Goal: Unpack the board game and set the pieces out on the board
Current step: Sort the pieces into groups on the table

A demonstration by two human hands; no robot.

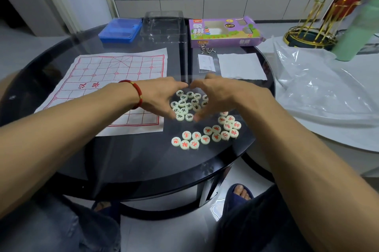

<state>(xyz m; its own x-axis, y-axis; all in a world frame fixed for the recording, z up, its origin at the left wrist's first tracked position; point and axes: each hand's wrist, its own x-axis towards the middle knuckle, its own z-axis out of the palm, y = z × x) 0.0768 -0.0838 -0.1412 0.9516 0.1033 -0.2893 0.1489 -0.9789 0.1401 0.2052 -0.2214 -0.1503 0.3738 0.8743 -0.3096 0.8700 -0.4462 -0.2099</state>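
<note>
The left hand (162,96) and the right hand (215,96) arch toward each other over the worktop (143,155), fingertips almost meeting at the far side, and together they ring the cluster of black-lettered pieces (187,106). The fingers of both are bent inward around the group, cupping it loosely, not pinching any single disc; whether they touch the outermost discs I cannot tell, as the hands are blurred.

What the next move turns on, I judge: the board (114,71) lies at 9 o'clock of the cupped cluster, just beside it, with its near right corner close under the left wrist. So the pieces must travel leftward, and the left hand is the nearer one. The board's long axis runs from near to far, tilted toward 1 o'clock.

The red-lettered pieces (209,135) sit loose at 5 to 6 o'clock of the hands, outside the cup, near the right forearm.

Readable writing: the board's middle band shows red characters, "汉界". The purple box (223,32) at 12 to 1 o'clock reads "象棋" and "XIANG QI". A clear plastic tray (162,26) and a blue case (121,30) stand at 11 o'clock. No piece is on the board yet.
</note>
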